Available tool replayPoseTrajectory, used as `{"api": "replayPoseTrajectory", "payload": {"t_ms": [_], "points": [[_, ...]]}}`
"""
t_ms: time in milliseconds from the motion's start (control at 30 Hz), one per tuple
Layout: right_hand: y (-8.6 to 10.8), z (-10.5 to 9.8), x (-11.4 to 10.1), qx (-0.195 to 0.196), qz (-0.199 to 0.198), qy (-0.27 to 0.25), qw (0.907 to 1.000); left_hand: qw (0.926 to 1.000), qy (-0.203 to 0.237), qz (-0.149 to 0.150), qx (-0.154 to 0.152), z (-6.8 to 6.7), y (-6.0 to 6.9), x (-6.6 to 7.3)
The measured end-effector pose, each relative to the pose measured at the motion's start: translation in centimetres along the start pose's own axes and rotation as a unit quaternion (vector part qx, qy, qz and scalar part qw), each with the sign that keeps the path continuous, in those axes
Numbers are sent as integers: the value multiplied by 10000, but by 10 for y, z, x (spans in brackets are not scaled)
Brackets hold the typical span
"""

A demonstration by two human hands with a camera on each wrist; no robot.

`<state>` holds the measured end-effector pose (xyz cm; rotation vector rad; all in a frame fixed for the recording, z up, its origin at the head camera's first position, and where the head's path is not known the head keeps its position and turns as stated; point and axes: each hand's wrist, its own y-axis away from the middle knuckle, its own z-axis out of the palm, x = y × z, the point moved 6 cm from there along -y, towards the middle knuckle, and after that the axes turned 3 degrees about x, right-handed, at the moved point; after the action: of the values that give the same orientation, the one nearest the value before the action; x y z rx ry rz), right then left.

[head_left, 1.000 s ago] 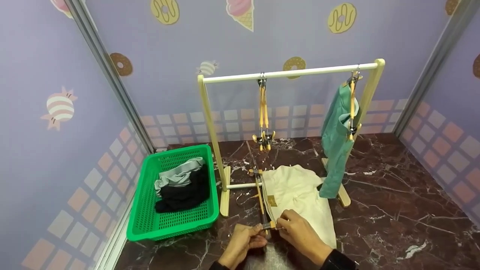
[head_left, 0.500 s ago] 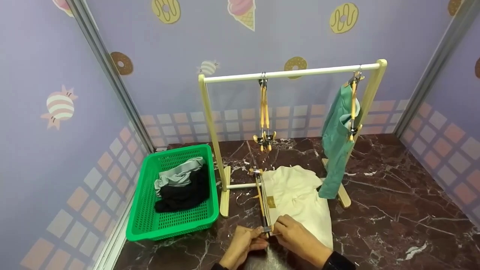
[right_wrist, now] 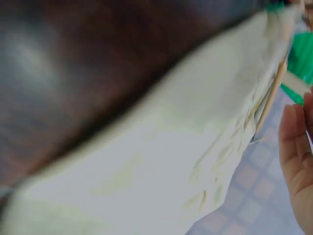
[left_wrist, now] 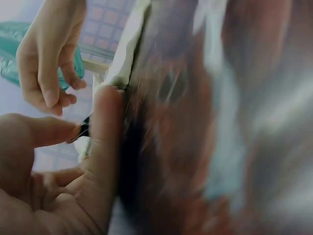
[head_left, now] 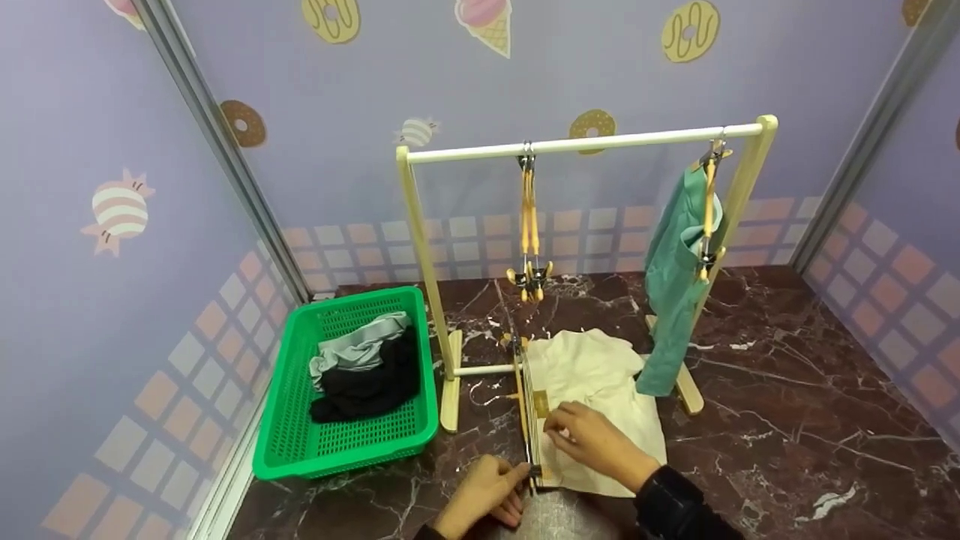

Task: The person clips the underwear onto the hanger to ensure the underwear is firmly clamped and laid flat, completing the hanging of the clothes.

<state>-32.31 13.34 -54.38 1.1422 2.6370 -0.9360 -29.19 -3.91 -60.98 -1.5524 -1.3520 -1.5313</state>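
Observation:
A cream pair of trousers or shorts [head_left: 600,375] lies flat on the dark marbled table, its waistband with a brown patch facing left. Along that waistband runs a wooden clip hanger [head_left: 520,405], its hook pointing left. My left hand [head_left: 484,491] pinches the black clip [left_wrist: 84,128] at the hanger's near end between thumb and finger. Above the cream cloth, my right hand [head_left: 596,442] hovers with loosely bent fingers and nothing in them. In the right wrist view, that hand [right_wrist: 297,166] is partly cut off at the edge.
A green basket [head_left: 345,454] at the left holds grey and black garments [head_left: 367,390]. Behind stands a wooden rack [head_left: 457,153], with clip hangers [head_left: 529,217] at mid-rail and teal trousers [head_left: 671,322] hanging at its right end. Patterned walls enclose the table.
My right hand has let go of the near clip and moved up and right over the cloth. The clip now sits at the waistband's near corner. My left hand stays beside it.

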Motion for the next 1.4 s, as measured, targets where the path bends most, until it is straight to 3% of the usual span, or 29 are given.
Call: {"api": "replayPoseTrajectory", "payload": {"t_ms": [67, 167, 433, 500, 667, 800, 1000, 1200, 1267, 1400], "points": [[-10, -1, 9, 7, 266, -62, 9996, 9984, -546, 151, 15, -2, 0, 4], [-27, -1, 22, 103, 623, -147, 9979, 9942, -1034, 274, 63, -3, 0, 7], [-69, 6, 60, 655, 1390, -344, 9875, 9867, -1524, 404, 386, -4, -3, 9], [-75, 12, 69, 728, 1571, -372, 9842, 9865, -1520, 422, 433, -4, -3, 8], [-82, 25, 94, 755, 2089, -343, 9744, 9949, -962, 108, 266, 0, -3, 3], [-89, 31, 106, 688, 2226, -137, 9724, 9957, -882, -21, 290, -2, -2, 2], [-98, 38, 114, 260, 2209, 172, 9748, 9956, -871, -111, 325, -2, -1, 2], [-107, 47, 112, -504, 1807, 422, 9813, 9962, -753, -247, 359, -2, 1, 2], [-110, 50, 113, -784, 1785, 432, 9799, 9965, -706, -251, 360, -2, 2, 3], [-113, 53, 118, -1072, 2248, 252, 9682, 9967, -686, -203, 376, -2, 2, 3]]}}
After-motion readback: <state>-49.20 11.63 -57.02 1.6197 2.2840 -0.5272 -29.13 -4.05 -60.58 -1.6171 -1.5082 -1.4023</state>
